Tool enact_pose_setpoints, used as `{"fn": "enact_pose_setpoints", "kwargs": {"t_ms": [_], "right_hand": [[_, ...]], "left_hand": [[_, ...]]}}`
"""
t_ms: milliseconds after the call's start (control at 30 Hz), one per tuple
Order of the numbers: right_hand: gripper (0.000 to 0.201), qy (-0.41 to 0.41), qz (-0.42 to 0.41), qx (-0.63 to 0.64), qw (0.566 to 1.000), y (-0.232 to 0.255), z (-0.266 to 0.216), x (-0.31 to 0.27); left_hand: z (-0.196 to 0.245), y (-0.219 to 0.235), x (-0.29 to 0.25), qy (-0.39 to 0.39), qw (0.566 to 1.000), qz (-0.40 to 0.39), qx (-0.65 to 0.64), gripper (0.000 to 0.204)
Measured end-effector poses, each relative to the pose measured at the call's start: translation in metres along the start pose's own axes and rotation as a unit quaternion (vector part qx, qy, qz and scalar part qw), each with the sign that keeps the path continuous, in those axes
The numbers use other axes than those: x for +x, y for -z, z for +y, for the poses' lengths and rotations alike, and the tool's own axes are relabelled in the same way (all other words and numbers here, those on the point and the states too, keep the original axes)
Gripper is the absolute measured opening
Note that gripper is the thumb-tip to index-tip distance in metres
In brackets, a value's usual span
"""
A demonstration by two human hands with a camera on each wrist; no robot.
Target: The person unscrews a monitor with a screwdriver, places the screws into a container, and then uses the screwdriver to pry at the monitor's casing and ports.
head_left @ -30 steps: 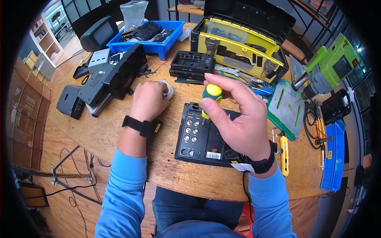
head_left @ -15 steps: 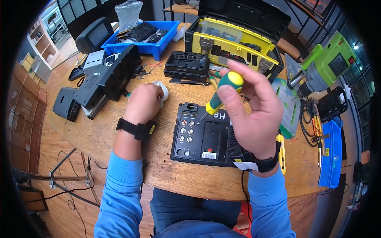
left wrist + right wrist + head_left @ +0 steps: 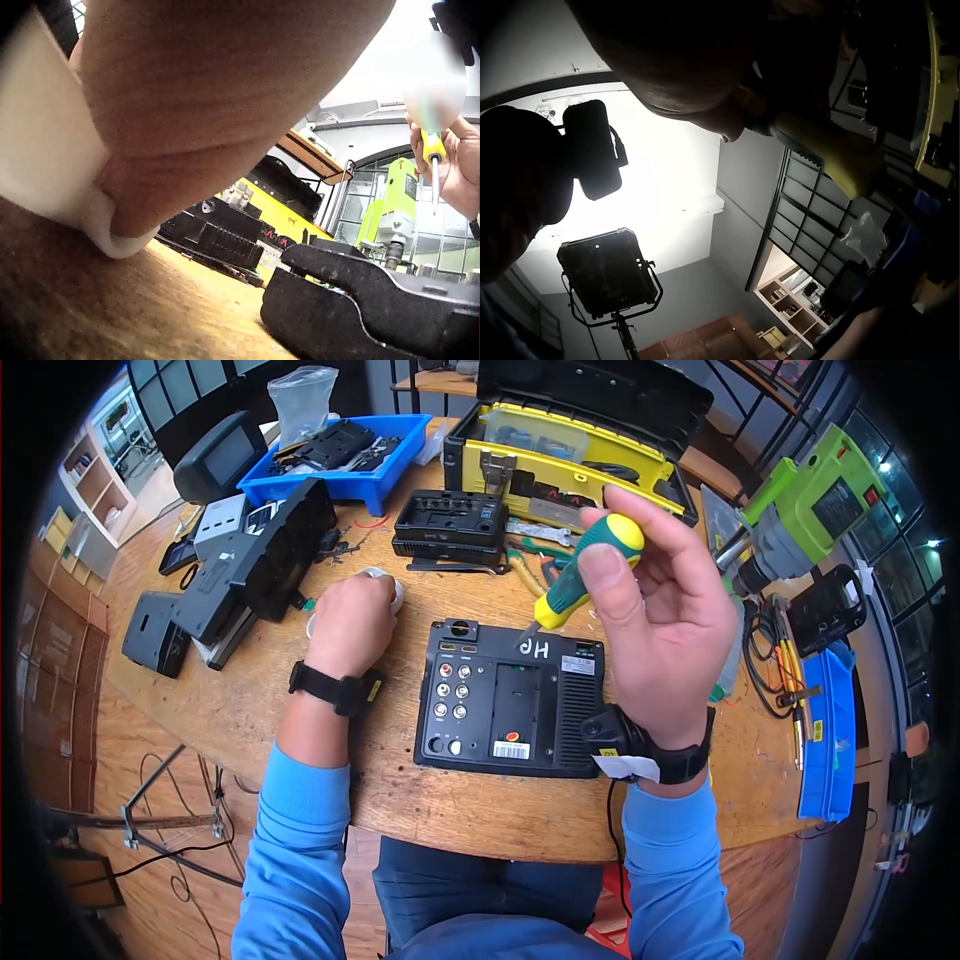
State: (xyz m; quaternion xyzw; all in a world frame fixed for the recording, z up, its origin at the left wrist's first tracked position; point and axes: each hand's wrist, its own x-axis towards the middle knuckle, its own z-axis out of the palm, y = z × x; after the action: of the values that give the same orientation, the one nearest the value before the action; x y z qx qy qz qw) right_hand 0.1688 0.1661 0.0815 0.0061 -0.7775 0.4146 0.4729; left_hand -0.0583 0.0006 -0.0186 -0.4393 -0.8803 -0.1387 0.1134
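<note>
A yellow-and-green screwdriver is pinched by its handle between the thumb and fingers of my right hand. Its shaft slants down and left over the top part of a black device, which lies back up with round connectors at its left. Whether the tip touches it is unclear. At the left my left hand lies over a small white dish, fingers bent downward, fingertips hidden. In the left wrist view the white rim curves beside the hand, and the screwdriver shows up in the right hand.
Black and grey device housings stand at the left. Behind are a blue parts tray, a black unit and a yellow-black toolbox. A green drill and a blue bin are at the right.
My right hand has raised the screwdriver off the black device and drawn it to the right, tilting it. My left hand has shifted slightly over the white dish. The head view has shifted too.
</note>
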Motion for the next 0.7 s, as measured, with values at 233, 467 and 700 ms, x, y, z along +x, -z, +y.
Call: {"fn": "enact_pose_setpoints", "kwargs": {"t_ms": [233, 467, 700], "right_hand": [[0.043, 0.008, 0.002, -0.010, 1.000, 0.0005, 0.0021, -0.0005], [0.043, 0.009, 0.002, -0.009, 1.000, -0.0016, -0.0008, -0.0007], [0.043, 0.018, -0.007, -0.014, 1.000, -0.0012, 0.0004, -0.0007]], "left_hand": [[0.0014, 0.0035, -0.0012, 0.002, 1.000, -0.002, -0.005, 0.010], [-0.0027, 0.0021, -0.0017, 0.007, 0.999, -0.010, -0.041, 0.012], [0.0020, 0.0026, -0.0007, 0.020, 0.999, -0.026, -0.040, 0.021]]}}
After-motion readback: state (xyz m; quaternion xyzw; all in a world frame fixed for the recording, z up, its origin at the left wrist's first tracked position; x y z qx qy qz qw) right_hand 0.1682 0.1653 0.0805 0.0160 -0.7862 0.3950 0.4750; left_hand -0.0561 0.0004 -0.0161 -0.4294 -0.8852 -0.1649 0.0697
